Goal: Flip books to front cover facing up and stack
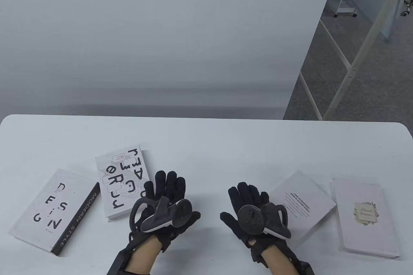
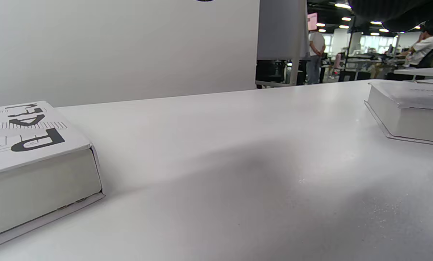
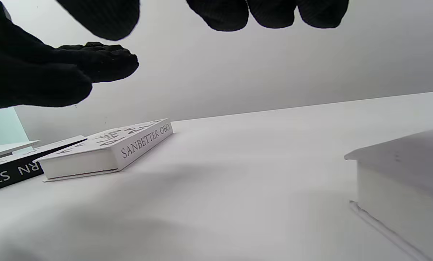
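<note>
Currently: nothing stacked.
Left hand (image 1: 166, 204): flat, fingers spread, empty, mid-desk.
Right hand (image 1: 255, 210): same, empty.
Books: four lie apart on the desk (image 1: 206, 139); two lettered ones (image 1: 124, 181) left, two pale ones (image 1: 301, 204) right.
Advice: lift a pale book by its edge, turn it fully.

Soft, even light fills all three views, bright without harshness. The white desk (image 1: 206, 146) shows no glare, only a faint sheen in the left wrist view. Broad, blurred shadows lie on the desk in both wrist views. Small ceiling lamps (image 2: 342, 5) glow in the dim background room. In the right wrist view the close black fingers (image 3: 216, 14) are underexposed and slightly soft. The table view's wall darkens toward the desk edge.
</note>
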`<act>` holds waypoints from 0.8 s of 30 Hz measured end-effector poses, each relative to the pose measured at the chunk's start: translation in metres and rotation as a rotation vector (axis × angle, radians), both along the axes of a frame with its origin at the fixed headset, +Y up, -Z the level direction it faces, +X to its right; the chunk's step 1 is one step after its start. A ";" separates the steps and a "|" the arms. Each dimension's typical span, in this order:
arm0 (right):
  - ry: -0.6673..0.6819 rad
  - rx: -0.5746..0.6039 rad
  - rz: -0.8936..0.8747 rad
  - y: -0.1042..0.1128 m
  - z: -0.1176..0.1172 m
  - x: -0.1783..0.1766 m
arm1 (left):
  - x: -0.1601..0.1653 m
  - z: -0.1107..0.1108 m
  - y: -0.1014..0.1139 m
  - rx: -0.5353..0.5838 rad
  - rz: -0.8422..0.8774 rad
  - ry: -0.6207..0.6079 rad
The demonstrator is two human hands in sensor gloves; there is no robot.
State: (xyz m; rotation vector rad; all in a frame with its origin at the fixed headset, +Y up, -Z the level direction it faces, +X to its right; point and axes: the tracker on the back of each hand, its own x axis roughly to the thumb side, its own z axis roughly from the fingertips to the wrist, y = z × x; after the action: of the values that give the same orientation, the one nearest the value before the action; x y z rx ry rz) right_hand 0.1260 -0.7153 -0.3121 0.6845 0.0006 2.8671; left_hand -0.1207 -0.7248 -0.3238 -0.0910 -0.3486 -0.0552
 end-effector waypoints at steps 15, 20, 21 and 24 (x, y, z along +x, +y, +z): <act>-0.048 0.000 0.064 0.001 -0.003 0.008 | -0.002 0.004 0.013 0.047 0.050 -0.006; -0.126 -0.015 0.053 0.006 -0.009 0.029 | -0.002 0.004 0.014 0.042 0.053 -0.008; -0.141 -0.009 0.053 0.008 -0.010 0.034 | -0.004 0.004 0.016 0.043 0.058 -0.004; -0.204 -0.003 0.042 0.015 -0.011 0.056 | -0.007 0.004 0.018 0.041 0.081 0.009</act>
State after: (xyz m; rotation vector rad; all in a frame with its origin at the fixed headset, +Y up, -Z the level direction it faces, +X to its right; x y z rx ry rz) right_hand 0.1821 -0.7008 -0.3232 0.3937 -0.0101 2.9623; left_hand -0.1282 -0.7069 -0.3199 -0.0367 -0.3417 0.0187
